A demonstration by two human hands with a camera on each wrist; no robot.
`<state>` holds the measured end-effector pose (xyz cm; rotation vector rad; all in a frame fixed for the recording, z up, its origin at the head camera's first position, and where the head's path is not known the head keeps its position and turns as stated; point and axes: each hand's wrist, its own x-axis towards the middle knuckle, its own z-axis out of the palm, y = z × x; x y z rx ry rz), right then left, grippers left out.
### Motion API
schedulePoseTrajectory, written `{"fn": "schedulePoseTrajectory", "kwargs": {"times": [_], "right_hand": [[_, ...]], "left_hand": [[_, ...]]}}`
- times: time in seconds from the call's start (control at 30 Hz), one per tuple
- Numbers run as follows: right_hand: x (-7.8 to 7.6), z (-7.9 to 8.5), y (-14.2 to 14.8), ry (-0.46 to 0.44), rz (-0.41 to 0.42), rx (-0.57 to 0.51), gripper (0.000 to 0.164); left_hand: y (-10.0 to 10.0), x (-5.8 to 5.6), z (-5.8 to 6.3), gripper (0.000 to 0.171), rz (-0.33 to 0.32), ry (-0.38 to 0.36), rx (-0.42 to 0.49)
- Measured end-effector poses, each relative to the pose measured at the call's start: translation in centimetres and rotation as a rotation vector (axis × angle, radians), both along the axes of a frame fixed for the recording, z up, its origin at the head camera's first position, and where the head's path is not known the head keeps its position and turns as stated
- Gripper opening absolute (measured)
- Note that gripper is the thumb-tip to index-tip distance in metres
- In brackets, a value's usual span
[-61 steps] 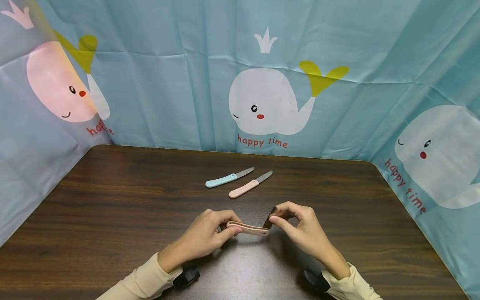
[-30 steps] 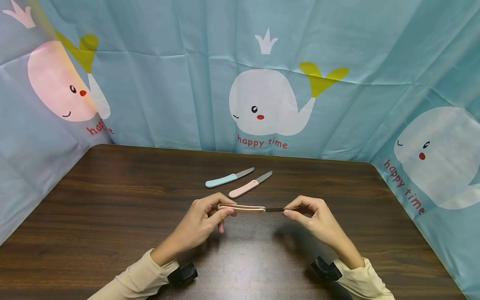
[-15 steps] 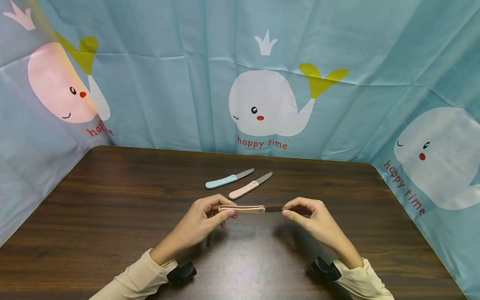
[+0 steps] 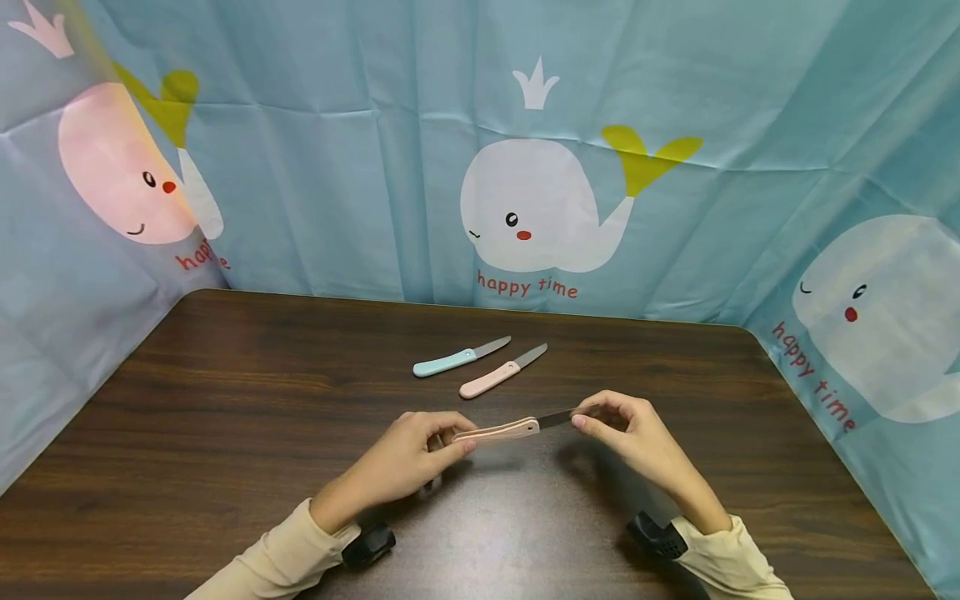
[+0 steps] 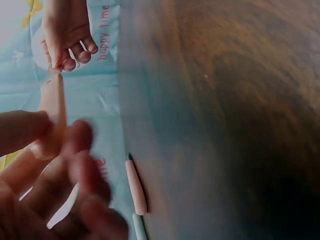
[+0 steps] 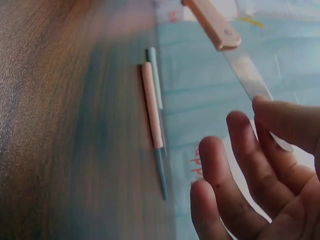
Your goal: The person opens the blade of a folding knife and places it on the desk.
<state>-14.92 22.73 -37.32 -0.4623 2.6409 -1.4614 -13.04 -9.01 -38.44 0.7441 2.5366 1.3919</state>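
A pink-handled folding knife point(image 4: 501, 431) is held above the table between both hands, its blade point(image 4: 555, 418) swung out in line with the handle. My left hand point(image 4: 397, 460) pinches the rear end of the handle between thumb and fingers. On the other side, my right hand point(image 4: 637, 442) pinches the blade near its tip; in the right wrist view the thumb lies across the blade point(image 6: 246, 75). Beyond the hands, a second pink-handled knife point(image 4: 489, 380) and a light blue-handled knife point(image 4: 442, 363) lie side by side with their blades out.
The dark wood-grain table point(image 4: 225, 400) stretches to both sides. A light blue curtain point(image 4: 337, 208) with printed whales hangs along its back and sides. Black wrist cameras sit at both cuffs.
Two seconds ago the blade stood at an angle to the handle; it straightened by one second ago. Since then my left hand has lowered and moved right, tilting the knife blade-end up.
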Motion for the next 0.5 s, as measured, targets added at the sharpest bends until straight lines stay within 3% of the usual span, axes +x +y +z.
{"fn": "schedulePoseTrajectory", "kwargs": {"times": [0.13, 0.3, 0.5], "right_hand": [[-0.2, -0.3, 0.1, -0.038, -0.021, -0.027, 0.019], [-0.5, -0.9, -0.1, -0.046, -0.057, -0.051, 0.022], [-1.8, -1.5, -0.8, -0.046, -0.107, -0.08, 0.025]], "left_hand": [[0.3, 0.1, -0.3, 0.021, -0.052, -0.028, -0.061], [0.8, -0.2, -0.4, 0.006, -0.07, 0.002, -0.149], [1.7, -1.1, -0.1, 0.008, -0.064, 0.028, -0.267]]}}
